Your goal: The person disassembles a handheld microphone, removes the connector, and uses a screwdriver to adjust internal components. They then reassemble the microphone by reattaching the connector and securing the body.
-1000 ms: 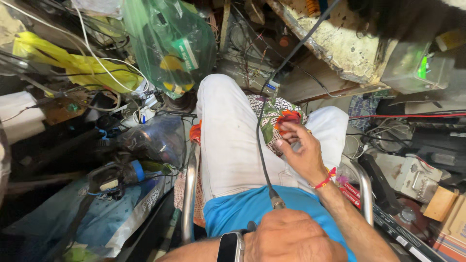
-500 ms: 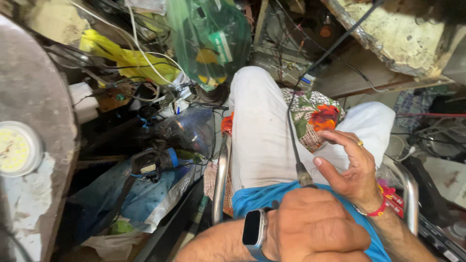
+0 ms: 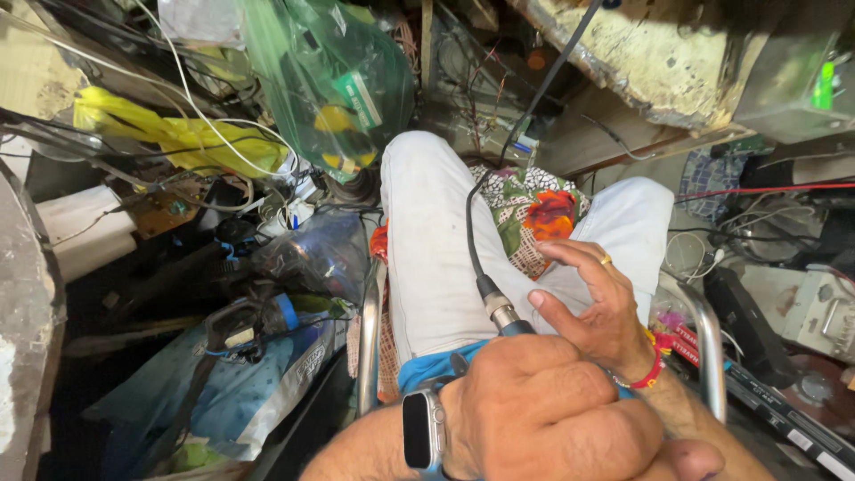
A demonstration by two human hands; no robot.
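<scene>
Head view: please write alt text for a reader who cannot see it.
A left hand wearing a smartwatch grips the metal plug end of a black cable over a lap in white trousers. The right hand, with a gold ring and red wrist thread, rests open beside it. Tangled wires, a green plastic bag and clutter surround the metal-armed chair.

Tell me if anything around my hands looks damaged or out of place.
The shelf edge above your knees looks crumbling and flaking. Loose wires sprawl over the yellow bag at left. Your left hand grips the black cable at its metal plug.
</scene>
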